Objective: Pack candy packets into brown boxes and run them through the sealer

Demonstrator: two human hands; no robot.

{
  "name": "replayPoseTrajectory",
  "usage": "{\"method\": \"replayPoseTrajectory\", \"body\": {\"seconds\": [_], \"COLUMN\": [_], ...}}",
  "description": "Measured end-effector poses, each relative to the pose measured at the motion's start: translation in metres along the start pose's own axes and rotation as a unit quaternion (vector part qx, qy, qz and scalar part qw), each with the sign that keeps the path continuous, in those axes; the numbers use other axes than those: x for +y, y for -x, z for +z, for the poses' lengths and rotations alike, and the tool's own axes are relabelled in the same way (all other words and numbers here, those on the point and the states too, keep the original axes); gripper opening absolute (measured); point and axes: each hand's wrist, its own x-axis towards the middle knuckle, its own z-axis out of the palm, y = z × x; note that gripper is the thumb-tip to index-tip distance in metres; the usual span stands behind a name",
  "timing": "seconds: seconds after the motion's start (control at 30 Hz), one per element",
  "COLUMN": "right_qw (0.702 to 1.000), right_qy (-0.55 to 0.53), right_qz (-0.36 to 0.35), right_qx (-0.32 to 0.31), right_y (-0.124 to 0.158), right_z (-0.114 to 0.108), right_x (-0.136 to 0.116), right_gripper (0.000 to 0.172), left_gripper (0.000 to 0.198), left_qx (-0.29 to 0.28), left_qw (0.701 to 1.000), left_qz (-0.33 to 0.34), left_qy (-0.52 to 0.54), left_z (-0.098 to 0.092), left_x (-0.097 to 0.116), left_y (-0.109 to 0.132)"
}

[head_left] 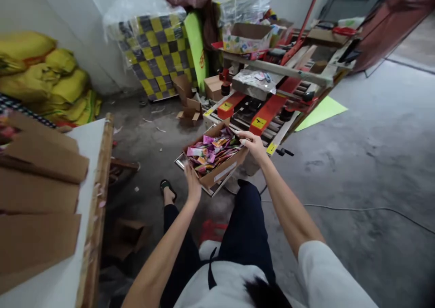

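Note:
An uncovered cardboard box (242,157) full of small pink, orange and green packets (212,150) is in front of me, over a metal end frame (217,189) of the taping machine. A white label is on its near side. My left hand (193,185) presses against the box's left end, fingers fairly straight along the wall. At the right end, my right hand (252,144) grips the upper edge, fingers bent over the rim. The box is held between both hands. Whether its bottom bears fully on the frame is hidden.
A red-and-metal carton-sealing machine (261,113) stands ahead. On the left is a white table (91,140) with cardboard boxes (41,194). Yellow sacks (50,81) and checkered cartons (156,49) line the wall. A cable (340,207) crosses the floor; a small carton (127,237) lies low left.

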Motion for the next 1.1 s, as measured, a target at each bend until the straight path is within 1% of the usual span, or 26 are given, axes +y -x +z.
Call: {"method": "replayPoseTrajectory", "body": {"seconds": [0.03, 0.07, 0.1, 0.13, 0.17, 0.2, 0.23, 0.27, 0.3, 0.33, 0.37, 0.4, 0.47, 0.53, 0.6, 0.63, 0.67, 0.7, 0.73, 0.8, 0.87, 0.9, 0.97, 1.0, 1.03, 1.1], "right_qw": [1.000, 0.998, 0.995, 0.992, 0.988, 0.986, 0.985, 0.984, 0.981, 0.974, 0.962, 0.944, 0.900, 0.860, 0.838, 0.833, 0.831, 0.832, 0.834, 0.846, 0.862, 0.868, 0.870, 0.867, 0.862, 0.855], "right_qy": [0.010, 0.020, 0.030, 0.042, 0.055, 0.071, 0.093, 0.124, 0.164, 0.211, 0.265, 0.321, 0.424, 0.499, 0.536, 0.544, 0.547, 0.548, 0.544, 0.522, 0.485, 0.471, 0.467, 0.474, 0.482, 0.493], "right_qz": [-0.002, -0.003, -0.003, -0.001, 0.002, 0.007, 0.013, 0.020, 0.030, 0.042, 0.058, 0.074, 0.099, 0.104, 0.100, 0.096, 0.091, 0.083, 0.074, 0.071, 0.104, 0.124, 0.147, 0.150, 0.151, 0.158], "right_qx": [-0.026, -0.059, -0.093, -0.123, -0.143, -0.150, -0.144, -0.125, -0.096, -0.064, -0.030, -0.002, 0.032, 0.039, 0.035, 0.033, 0.034, 0.039, 0.051, 0.087, 0.102, 0.095, 0.062, 0.045, 0.030, 0.006], "right_y": [0.000, 0.000, 0.000, -0.001, -0.002, -0.003, -0.005, -0.007, -0.010, -0.012, -0.015, -0.017, -0.022, -0.027, -0.033, -0.037, -0.040, -0.042, -0.043, -0.039, -0.024, -0.013, 0.012, 0.023, 0.031, 0.040], "right_z": [-0.007, -0.012, -0.014, -0.015, -0.014, -0.012, -0.008, -0.002, 0.005, 0.014, 0.023, 0.032, 0.048, 0.059, 0.062, 0.061, 0.060, 0.060, 0.061, 0.068, 0.083, 0.093, 0.110, 0.117, 0.122, 0.126], "right_x": [0.000, -0.001, -0.002, -0.003, -0.004, -0.005, -0.005, -0.005, -0.004, -0.002, 0.000, 0.001, 0.004, 0.006, 0.006, 0.006, 0.006, 0.006, 0.005, 0.001, -0.004, -0.006, -0.011, -0.014, -0.016, -0.019], "right_gripper": [0.040, 0.040, 0.041, 0.042, 0.043, 0.045, 0.047, 0.048, 0.047, 0.046, 0.042, 0.038, 0.028, 0.025, 0.026, 0.027, 0.028, 0.029, 0.031, 0.039, 0.051, 0.056, 0.063, 0.064, 0.064, 0.065], "left_gripper": [0.071, 0.070, 0.069, 0.068, 0.065, 0.062, 0.059, 0.057, 0.056, 0.056, 0.055, 0.054, 0.051, 0.050, 0.053, 0.057, 0.063, 0.067, 0.070, 0.067, 0.066, 0.066, 0.067, 0.065, 0.063, 0.056], "left_qx": [0.004, -0.004, -0.034, -0.086, -0.151, -0.213, -0.266, -0.306, -0.336, -0.357, -0.376, -0.392, -0.415, -0.434, -0.446, -0.443, -0.427, -0.398, -0.362, -0.272, -0.197, -0.171, -0.140, -0.134, -0.132, -0.116], "left_qw": [0.999, 0.995, 0.986, 0.967, 0.941, 0.912, 0.885, 0.862, 0.848, 0.841, 0.840, 0.846, 0.872, 0.891, 0.892, 0.894, 0.901, 0.912, 0.924, 0.947, 0.963, 0.969, 0.978, 0.983, 0.987, 0.990], "left_qz": [0.037, 0.084, 0.141, 0.196, 0.240, 0.266, 0.278, 0.279, 0.273, 0.261, 0.244, 0.222, 0.162, 0.100, 0.069, 0.067, 0.067, 0.066, 0.059, 0.027, -0.018, -0.038, -0.058, -0.045, -0.016, 0.074], "left_qy": [-0.019, -0.048, -0.088, -0.136, -0.184, -0.228, -0.264, -0.290, -0.306, -0.312, -0.306, -0.286, -0.200, -0.088, -0.021, -0.019, -0.038, -0.071, -0.106, -0.167, -0.183, -0.175, -0.140, -0.116, -0.089, -0.041], "left_z": [-0.001, -0.004, -0.007, -0.009, -0.009, -0.006, -0.002, 0.004, 0.011, 0.017, 0.021, 0.024, 0.022, 0.016, 0.011, 0.012, 0.015, 0.020, 0.027, 0.043, 0.055, 0.058, 0.053, 0.045, 0.034, 0.005], "left_x": [0.003, 0.008, 0.013, 0.020, 0.028, 0.035, 0.042, 0.047, 0.049, 0.050, 0.048, 0.044, 0.035, 0.029, 0.032, 0.037, 0.043, 0.051, 0.057, 0.068, 0.074, 0.076, 0.082, 0.087, 0.093, 0.104], "left_y": [-0.017, -0.034, -0.050, -0.064, -0.076, -0.084, -0.090, -0.093, -0.095, -0.097, -0.100, -0.104, -0.116, -0.127, -0.129, -0.124, -0.116, -0.105, -0.092, -0.065, -0.042, -0.034, -0.023, -0.020, -0.019, -0.026]}}
